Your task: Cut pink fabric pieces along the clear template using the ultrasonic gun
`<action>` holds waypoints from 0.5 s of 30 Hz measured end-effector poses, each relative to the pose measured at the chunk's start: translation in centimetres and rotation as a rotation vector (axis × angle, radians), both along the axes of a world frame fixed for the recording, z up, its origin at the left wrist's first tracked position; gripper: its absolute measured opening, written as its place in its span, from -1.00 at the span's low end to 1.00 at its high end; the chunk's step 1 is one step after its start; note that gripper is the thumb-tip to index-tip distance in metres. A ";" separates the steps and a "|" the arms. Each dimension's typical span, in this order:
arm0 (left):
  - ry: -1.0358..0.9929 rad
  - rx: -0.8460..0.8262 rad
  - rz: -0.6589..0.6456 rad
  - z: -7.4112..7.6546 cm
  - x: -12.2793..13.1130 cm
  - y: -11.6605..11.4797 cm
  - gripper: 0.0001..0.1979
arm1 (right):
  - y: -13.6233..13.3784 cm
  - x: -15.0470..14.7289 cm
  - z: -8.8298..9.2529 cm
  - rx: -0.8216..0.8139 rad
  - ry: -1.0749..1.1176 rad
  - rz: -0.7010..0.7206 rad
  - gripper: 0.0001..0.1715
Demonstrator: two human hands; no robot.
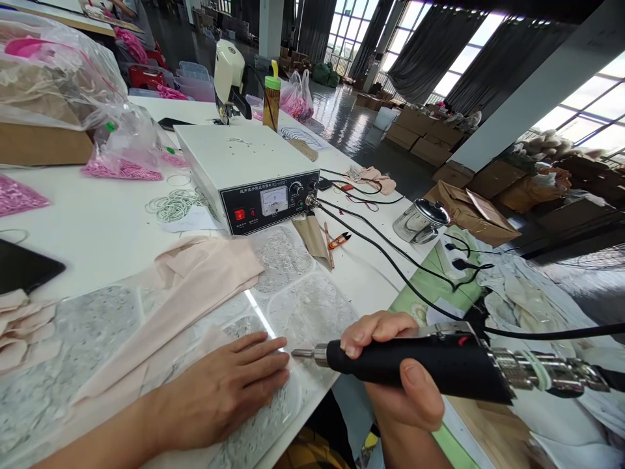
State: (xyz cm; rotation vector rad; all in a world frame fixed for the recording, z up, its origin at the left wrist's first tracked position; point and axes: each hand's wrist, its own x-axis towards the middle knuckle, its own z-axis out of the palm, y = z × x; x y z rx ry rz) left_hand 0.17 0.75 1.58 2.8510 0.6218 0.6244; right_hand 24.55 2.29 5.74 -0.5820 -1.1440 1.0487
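My right hand (400, 371) is wrapped round the black body of an ultrasonic welding gun (439, 368), whose metal tip points left, close to the fingertips of my left hand. Flat on the marble-patterned sheet (303, 306) lies my left hand (229, 384), palm down, fingers stretched out side by side. Pale pink fabric (205, 267) spreads beside and partly beneath that hand; how much is under the palm is hidden. Behind stands the white welder control box (249, 153) with a dial and a red switch. A black cable (390, 257) leads from its front panel.
Orange thread snips (338, 240) lie right of the box. Pale green elastic rings (178, 205) and bags of pink pieces (122, 163) are at the left. A lidded glass jar (420, 221) stands near the right edge, by a power strip (452, 257). Cut fabric pieces (24, 332) lie far left.
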 end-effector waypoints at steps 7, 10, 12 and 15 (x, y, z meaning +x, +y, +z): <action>-0.006 -0.005 -0.001 -0.2 -0.1 -0.1 -0.68 | -0.8 1.1 0.4 -0.027 -0.016 0.028 -0.74; -0.005 -0.003 0.004 0.0 0.0 -0.1 -0.68 | -0.9 1.1 0.4 -0.012 -0.032 0.025 -0.74; -0.003 -0.010 0.004 0.0 0.0 -0.1 -0.68 | -0.9 1.1 0.3 -0.006 -0.037 0.027 -0.74; 0.003 -0.013 -0.005 -0.1 0.0 -0.1 -0.68 | -0.9 0.8 0.2 -0.003 -0.042 0.030 -0.74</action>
